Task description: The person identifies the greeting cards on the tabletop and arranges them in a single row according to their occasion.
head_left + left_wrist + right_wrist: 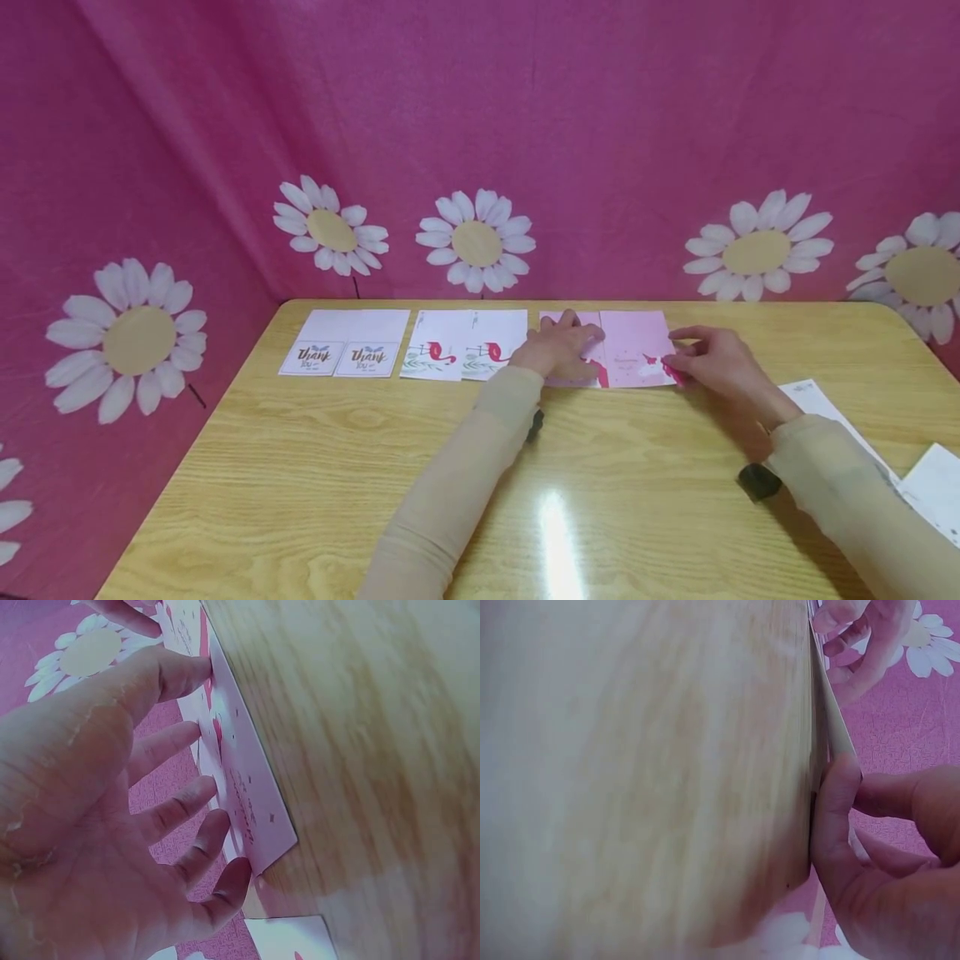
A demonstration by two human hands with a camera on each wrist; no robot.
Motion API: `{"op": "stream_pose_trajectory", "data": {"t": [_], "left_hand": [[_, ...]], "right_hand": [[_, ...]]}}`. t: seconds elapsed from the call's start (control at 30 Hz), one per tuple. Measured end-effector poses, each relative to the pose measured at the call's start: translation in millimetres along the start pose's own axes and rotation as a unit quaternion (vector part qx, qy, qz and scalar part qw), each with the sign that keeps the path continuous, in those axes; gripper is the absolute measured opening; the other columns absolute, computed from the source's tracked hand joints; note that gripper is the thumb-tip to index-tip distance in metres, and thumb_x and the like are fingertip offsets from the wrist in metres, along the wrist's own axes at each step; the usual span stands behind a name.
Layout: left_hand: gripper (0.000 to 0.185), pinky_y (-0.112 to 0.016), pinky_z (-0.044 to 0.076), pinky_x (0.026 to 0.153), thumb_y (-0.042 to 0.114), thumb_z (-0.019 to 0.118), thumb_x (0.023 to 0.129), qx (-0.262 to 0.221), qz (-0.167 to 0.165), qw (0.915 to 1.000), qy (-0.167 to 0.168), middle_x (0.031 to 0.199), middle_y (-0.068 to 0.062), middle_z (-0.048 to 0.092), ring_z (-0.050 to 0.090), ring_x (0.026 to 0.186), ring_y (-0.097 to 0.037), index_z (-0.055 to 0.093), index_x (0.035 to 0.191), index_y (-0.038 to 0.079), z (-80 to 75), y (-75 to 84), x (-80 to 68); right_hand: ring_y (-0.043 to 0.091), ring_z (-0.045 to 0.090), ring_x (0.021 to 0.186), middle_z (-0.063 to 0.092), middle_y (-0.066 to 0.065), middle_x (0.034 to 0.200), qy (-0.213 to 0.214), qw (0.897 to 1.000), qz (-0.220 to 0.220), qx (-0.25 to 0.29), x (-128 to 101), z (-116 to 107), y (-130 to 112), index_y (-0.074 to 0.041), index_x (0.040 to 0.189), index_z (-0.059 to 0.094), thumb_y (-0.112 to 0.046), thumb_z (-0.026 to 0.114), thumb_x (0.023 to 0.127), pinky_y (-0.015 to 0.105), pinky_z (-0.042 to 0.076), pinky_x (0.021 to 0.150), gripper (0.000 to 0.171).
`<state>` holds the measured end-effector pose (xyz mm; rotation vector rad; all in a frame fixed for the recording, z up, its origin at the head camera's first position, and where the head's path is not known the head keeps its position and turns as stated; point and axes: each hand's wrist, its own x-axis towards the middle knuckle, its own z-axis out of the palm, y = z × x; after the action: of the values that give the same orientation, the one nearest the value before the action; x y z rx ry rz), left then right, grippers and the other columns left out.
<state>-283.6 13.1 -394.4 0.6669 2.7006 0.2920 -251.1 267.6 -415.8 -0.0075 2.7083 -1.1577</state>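
Beige cloth is worn as the left sleeve (450, 492) and right sleeve (847, 492). Black blocks (759, 482) are seen at five o'clock from the left cuff (516, 385), eight from the right cuff (802, 433).

Wood-grain table (322, 483), glare spot toward the near side. Row along the far edge, left to right: two thank-you cards (343, 329), two flamingo cards (480, 329), two pink cards (634, 342). White papers (817, 402) at right.

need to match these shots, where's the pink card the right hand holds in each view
Head: pink card right of centre, by the right hand
Left wrist: pink card top, left of centre
Right wrist: pink card upper right, nearly edge-on
Shared landmark: daisy-print cloth
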Motion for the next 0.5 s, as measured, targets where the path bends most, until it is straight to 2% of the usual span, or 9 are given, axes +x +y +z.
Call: {"op": "stream_pose_trajectory", "data": {"t": [0.27,0.5], "left_hand": [[0.063,-0.043,0.042,0.102,0.044,0.06,0.096,-0.004,-0.005,1.0,-0.004,0.144,0.002,0.038,0.039,0.12,-0.023,0.039,0.156,0.041,-0.7,1.8,-1.8],[0.063,-0.043,0.043,0.1,0.045,0.06,0.096,0.008,-0.007,0.9999,-0.002,0.144,0.001,0.038,0.04,0.118,-0.023,0.04,0.155,0.04,-1.2,2.7,-1.6]], "right_hand": [[0.015,0.063,0.078,0.066,0.021,0.108,-0.041,0.999,0.006,0.029,3.8,-2.1,-2.2,0.011,0.144,0.046,-0.018,0.07,0.097,0.025,0.06,0.068,0.06],[0.021,0.059,0.085,0.066,0.019,0.105,-0.037,0.999,0.004,-0.035,5.8,-4.9,-4.6,0.008,0.142,0.051,-0.023,0.069,0.097,0.025,0.048,0.071,0.058]]}}
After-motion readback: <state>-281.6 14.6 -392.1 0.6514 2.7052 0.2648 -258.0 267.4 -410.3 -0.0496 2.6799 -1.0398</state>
